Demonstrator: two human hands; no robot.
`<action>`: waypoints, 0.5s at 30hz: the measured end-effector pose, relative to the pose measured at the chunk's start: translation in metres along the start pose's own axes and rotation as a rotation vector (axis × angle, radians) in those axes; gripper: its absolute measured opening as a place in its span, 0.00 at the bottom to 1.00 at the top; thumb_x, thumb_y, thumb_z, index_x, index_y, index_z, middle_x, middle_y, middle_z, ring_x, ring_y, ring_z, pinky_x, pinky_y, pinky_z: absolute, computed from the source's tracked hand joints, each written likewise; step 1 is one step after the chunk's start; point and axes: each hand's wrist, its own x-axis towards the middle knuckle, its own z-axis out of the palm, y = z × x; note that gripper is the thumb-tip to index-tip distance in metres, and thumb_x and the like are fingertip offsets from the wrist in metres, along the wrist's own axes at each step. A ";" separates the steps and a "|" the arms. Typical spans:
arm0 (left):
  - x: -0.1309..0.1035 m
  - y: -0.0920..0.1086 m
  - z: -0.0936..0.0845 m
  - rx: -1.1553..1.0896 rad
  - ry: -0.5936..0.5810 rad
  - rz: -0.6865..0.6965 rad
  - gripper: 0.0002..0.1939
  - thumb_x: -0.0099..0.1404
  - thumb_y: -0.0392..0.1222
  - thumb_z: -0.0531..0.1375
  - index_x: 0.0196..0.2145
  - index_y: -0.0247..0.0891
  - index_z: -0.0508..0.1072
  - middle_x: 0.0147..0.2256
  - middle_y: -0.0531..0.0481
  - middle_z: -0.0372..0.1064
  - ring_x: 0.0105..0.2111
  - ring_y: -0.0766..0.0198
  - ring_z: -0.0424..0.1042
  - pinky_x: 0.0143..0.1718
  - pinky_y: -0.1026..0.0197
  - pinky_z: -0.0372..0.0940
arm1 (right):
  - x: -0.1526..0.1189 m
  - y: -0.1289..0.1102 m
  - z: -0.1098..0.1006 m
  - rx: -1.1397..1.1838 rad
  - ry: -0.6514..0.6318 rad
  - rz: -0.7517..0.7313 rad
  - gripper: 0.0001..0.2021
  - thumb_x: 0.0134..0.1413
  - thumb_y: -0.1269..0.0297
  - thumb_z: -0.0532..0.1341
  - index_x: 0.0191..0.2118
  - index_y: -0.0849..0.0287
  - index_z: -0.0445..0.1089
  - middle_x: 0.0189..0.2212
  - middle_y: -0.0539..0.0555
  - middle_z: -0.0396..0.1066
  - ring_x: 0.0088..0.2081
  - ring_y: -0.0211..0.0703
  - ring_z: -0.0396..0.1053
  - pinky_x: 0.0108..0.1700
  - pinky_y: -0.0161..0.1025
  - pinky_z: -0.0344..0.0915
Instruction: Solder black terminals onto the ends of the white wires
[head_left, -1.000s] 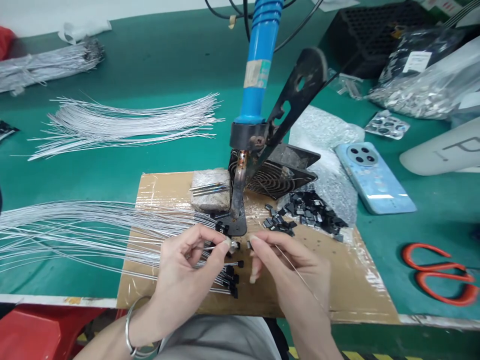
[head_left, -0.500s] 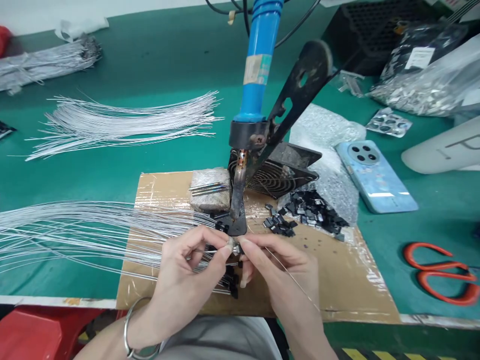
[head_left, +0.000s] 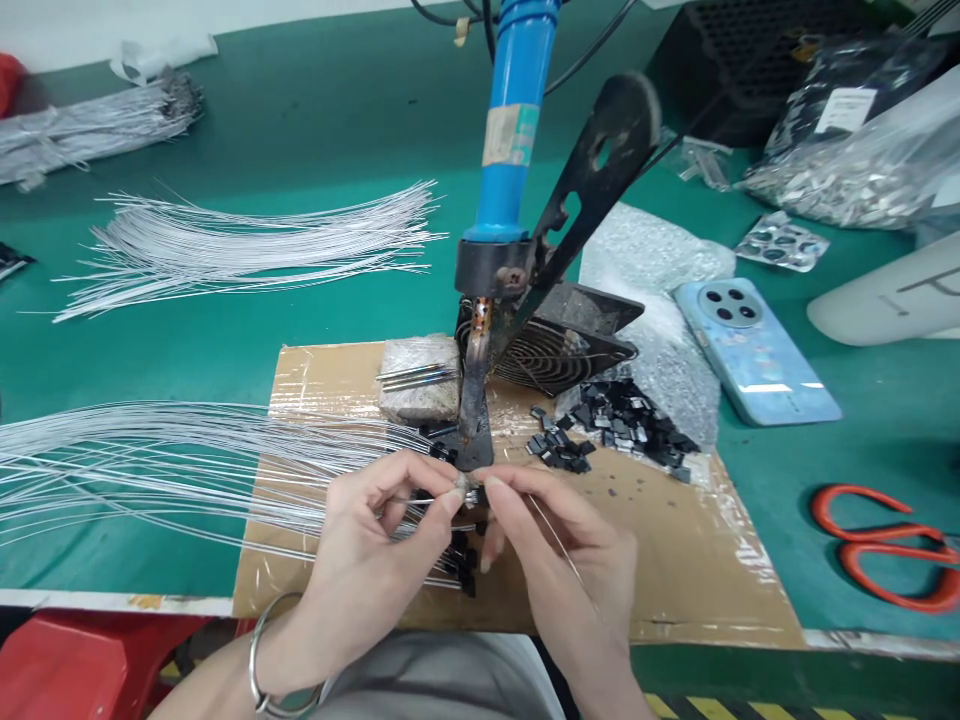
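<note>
My left hand (head_left: 382,560) is closed in a pinch on a thin white wire, with a small metal connector (head_left: 471,494) at its end. My right hand (head_left: 574,550) meets it from the right, thumb and forefinger closed on a small black piece at the connector; the fingertips partly hide it. A thin strand of solder wire (head_left: 559,540) runs back across the right hand. Just above the fingertips, the soldering iron (head_left: 517,130) is clamped tip down in a black bracket (head_left: 592,170). Wires with black ends (head_left: 461,565) lie under and beside my left hand.
Cardboard (head_left: 697,560) covers the work area. Loose black housings (head_left: 630,425) lie right of the iron, near a small fan (head_left: 547,355). A wrapped block (head_left: 420,380) carries thin metal rods. Farther off are a white wire bundle (head_left: 255,240), a phone (head_left: 757,350) and red-handled scissors (head_left: 885,550).
My right fingers have shifted slightly right along the connector, and a dark piece now shows between the fingertips. My left hand stays almost where it was.
</note>
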 end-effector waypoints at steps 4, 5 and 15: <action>0.004 -0.002 0.001 0.035 0.009 -0.019 0.06 0.61 0.34 0.63 0.26 0.35 0.75 0.32 0.46 0.78 0.31 0.64 0.74 0.31 0.65 0.67 | -0.004 0.005 -0.006 -0.156 -0.018 -0.227 0.18 0.70 0.56 0.51 0.51 0.53 0.76 0.27 0.49 0.64 0.25 0.37 0.63 0.29 0.37 0.62; 0.005 -0.002 0.001 0.051 0.009 -0.027 0.06 0.61 0.35 0.63 0.26 0.35 0.75 0.32 0.46 0.78 0.30 0.64 0.74 0.30 0.65 0.67 | -0.005 0.005 -0.007 -0.179 -0.019 -0.222 0.18 0.71 0.57 0.49 0.54 0.53 0.73 0.26 0.48 0.63 0.25 0.37 0.63 0.29 0.37 0.62; 0.010 -0.002 0.002 0.077 0.024 -0.024 0.06 0.61 0.34 0.63 0.26 0.35 0.75 0.32 0.46 0.78 0.28 0.66 0.72 0.27 0.66 0.62 | -0.004 -0.005 -0.020 -0.465 0.009 -0.303 0.13 0.68 0.62 0.52 0.29 0.54 0.58 0.23 0.47 0.60 0.25 0.39 0.59 0.30 0.38 0.58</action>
